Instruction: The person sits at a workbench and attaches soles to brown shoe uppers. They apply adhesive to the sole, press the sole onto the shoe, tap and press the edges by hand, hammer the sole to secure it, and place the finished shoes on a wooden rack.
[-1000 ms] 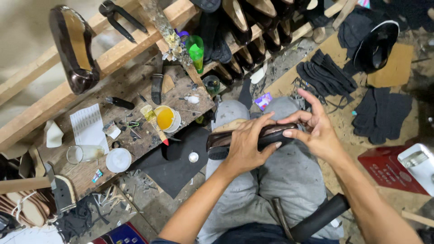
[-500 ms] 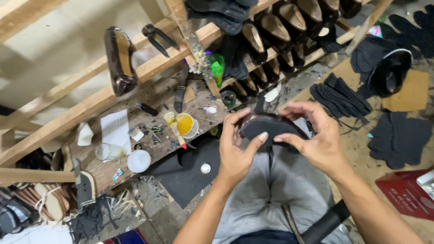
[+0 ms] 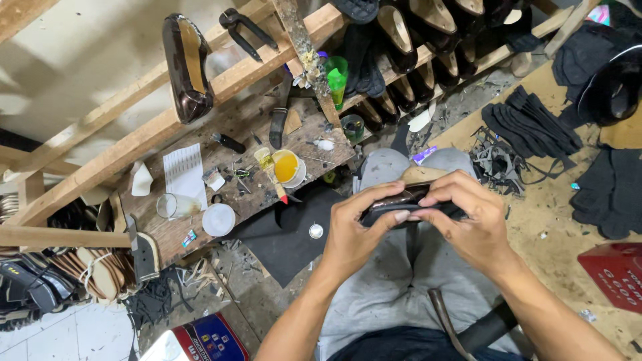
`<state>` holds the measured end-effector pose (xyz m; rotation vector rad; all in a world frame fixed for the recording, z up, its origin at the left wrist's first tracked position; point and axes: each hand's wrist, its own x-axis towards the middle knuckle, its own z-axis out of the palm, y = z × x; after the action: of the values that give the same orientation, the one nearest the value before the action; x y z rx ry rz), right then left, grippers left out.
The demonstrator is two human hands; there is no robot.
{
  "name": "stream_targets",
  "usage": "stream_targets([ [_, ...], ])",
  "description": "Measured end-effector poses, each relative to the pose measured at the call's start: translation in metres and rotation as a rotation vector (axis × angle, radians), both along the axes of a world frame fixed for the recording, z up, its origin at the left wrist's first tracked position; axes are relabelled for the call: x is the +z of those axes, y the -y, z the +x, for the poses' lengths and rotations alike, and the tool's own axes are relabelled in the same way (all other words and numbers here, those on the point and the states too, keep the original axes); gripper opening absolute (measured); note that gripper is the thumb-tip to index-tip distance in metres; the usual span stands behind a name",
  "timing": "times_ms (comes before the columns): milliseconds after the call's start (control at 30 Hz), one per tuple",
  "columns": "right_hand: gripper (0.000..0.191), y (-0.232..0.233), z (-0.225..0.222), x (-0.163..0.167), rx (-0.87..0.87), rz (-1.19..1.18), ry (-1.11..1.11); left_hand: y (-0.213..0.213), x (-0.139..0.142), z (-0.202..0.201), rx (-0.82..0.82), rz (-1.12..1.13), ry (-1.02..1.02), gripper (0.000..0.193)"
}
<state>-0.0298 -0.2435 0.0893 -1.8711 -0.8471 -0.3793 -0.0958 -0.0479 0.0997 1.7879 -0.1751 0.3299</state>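
Yellow glue is sitting in a small white cup [image 3: 289, 167] on the wooden workbench [image 3: 221, 144]. Left hand [image 3: 354, 230] and right hand [image 3: 471, 224] are both gripping a dark shoe [image 3: 401, 204] tightly, fingers curled around it.

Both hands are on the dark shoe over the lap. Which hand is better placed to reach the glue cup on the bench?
Probably the left hand. It grips the dark shoe on the side facing the bench, nearer the glue cup; the right hand sits farther away and would cross over.

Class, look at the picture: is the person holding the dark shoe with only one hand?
No: both the left hand and the right hand grip the dark shoe over the lap.
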Motion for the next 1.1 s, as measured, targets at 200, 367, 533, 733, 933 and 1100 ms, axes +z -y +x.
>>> stream_targets([
  [200,0.026,-0.003,-0.009,0.000,-0.006,0.064,-0.126,0.006,-0.005,-0.003,0.030,-0.044,0.026,0.027],
  [367,0.056,-0.010,-0.007,-0.001,-0.089,0.173,-0.236,0.000,-0.013,-0.001,0.031,-0.086,-0.010,0.027],
  [533,0.044,-0.005,0.002,-0.009,-0.048,-0.038,-0.064,-0.015,-0.015,-0.003,0.064,-0.005,-0.064,0.033],
  [733,0.027,-0.007,0.004,-0.032,-0.016,-0.030,-0.085,-0.008,-0.029,-0.002,0.185,0.123,-0.016,0.047],
  [933,0.028,-0.008,0.004,-0.041,-0.063,-0.018,-0.230,-0.006,-0.048,0.001,0.240,0.033,-0.072,0.037],
  [1100,0.052,-0.020,0.006,-0.038,-0.116,0.074,-0.445,-0.018,-0.069,0.006,0.203,-0.050,-0.134,0.036],
])
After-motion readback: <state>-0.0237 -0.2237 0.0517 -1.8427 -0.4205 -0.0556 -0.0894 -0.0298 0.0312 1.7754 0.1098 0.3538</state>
